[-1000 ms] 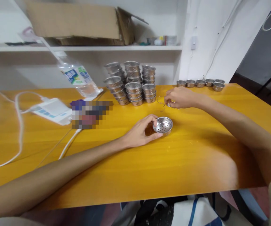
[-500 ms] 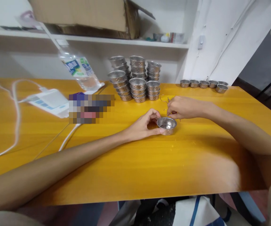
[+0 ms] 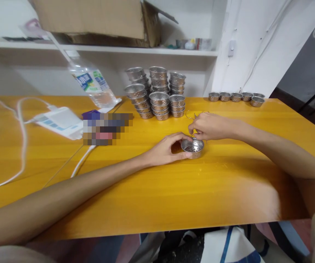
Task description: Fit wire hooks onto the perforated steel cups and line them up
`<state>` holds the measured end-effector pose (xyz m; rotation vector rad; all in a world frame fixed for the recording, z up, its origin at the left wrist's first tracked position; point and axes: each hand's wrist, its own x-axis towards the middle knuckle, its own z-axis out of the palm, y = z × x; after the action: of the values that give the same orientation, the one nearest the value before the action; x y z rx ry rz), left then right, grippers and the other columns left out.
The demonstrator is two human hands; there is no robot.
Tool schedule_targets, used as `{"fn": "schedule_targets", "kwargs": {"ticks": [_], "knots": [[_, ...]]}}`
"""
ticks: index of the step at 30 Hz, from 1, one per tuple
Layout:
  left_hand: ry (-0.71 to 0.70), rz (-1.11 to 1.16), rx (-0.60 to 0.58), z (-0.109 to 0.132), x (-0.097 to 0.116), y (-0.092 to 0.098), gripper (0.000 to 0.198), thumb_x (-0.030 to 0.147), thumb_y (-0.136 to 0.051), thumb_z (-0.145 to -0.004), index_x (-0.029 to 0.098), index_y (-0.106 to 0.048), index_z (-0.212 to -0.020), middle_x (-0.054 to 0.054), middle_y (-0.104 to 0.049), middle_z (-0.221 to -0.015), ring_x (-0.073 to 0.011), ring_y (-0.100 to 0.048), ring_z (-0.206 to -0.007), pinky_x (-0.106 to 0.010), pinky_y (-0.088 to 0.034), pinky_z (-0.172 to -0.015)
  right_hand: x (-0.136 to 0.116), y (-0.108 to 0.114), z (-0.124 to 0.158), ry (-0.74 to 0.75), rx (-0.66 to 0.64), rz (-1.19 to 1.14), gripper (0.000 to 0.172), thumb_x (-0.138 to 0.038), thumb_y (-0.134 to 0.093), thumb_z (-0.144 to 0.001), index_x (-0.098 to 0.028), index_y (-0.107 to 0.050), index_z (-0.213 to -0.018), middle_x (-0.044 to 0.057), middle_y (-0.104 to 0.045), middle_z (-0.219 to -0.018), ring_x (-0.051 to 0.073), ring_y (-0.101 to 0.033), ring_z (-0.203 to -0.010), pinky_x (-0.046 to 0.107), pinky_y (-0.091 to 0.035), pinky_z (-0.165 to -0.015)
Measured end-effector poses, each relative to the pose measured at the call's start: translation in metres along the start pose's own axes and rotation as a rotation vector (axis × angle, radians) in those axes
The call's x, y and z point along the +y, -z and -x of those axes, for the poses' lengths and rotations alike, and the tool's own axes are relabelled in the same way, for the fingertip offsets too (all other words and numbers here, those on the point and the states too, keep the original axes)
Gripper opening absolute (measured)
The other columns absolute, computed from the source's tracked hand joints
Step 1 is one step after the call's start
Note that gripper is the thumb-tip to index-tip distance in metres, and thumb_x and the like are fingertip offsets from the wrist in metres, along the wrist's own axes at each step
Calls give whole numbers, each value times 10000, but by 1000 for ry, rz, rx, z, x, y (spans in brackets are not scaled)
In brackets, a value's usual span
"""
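A small perforated metal cup (image 3: pixel 192 147) stands on the yellow table (image 3: pixel 174 190). My left hand (image 3: pixel 166 149) grips its left rim between thumb and fingers. My right hand (image 3: pixel 209 126) is pinched on a thin wire piece (image 3: pixel 192 116) right over the cup's far rim; loops of the wire stick out past its fingers. Behind both hands stand several stacks of the same perforated cups (image 3: pixel 157 93).
A row of single metal cups (image 3: pixel 235 97) lines the table's far right edge. A tilted water bottle (image 3: pixel 91 83), a white power adapter (image 3: pixel 60 122) with cables and a blurred patch lie to the left. A cardboard box (image 3: pixel 97 20) sits on the shelf behind.
My right hand came from the table beyond the cup, carrying the wire piece, and now hovers at the cup's rim. My left hand kept hold of the cup.
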<state>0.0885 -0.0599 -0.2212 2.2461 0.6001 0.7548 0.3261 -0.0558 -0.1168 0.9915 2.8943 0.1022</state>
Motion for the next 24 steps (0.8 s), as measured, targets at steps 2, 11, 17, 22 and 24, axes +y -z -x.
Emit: {"fn": "schedule_targets", "kwargs": {"ticks": [2,11,17,22,24], "knots": [[-13,-34,-9,-1,2,0,469,478,-838,-954,212,-718,-1321,-135,-770,-1335,-300,-728,-1233,-478,-541,-1104,0,1,0,-2,18,-37,237,-122,-614,-971,-162,-837,-1042,70,-747,-783,205,-599,-792,317,-320,-715],[123,-121,117,2,12,-4,731,624,-926,-784,202,-617,-1296,-120,-745,-1213,-283,-718,-1022,-450,-579,-926,9,8,4,-18,-2,-195,194,-97,-688,-873,-181,-859,-908,13,-768,-760,133,-570,-660,269,-370,-692],[133,-167,121,0,15,-3,703,627,-912,-786,187,-667,-1276,-140,-755,-1257,-307,-725,-1078,-467,-564,-966,8,4,1,-43,-8,-207,191,-85,-689,-863,-148,-864,-906,30,-780,-769,118,-564,-653,255,-372,-676],[113,-186,126,0,13,-3,677,642,-913,-786,196,-700,-1249,-129,-765,-1220,-309,-731,-1071,-468,-570,-959,4,3,0,-68,2,-200,215,-70,-666,-842,-155,-861,-864,35,-773,-757,119,-533,-631,266,-349,-658],[111,-201,134,0,13,-3,655,640,-916,-783,202,-707,-1222,-123,-769,-1209,-310,-733,-1066,-471,-571,-964,1,4,0,-79,8,-183,227,-64,-651,-837,-158,-857,-842,39,-763,-743,123,-518,-623,276,-337,-657]]}}
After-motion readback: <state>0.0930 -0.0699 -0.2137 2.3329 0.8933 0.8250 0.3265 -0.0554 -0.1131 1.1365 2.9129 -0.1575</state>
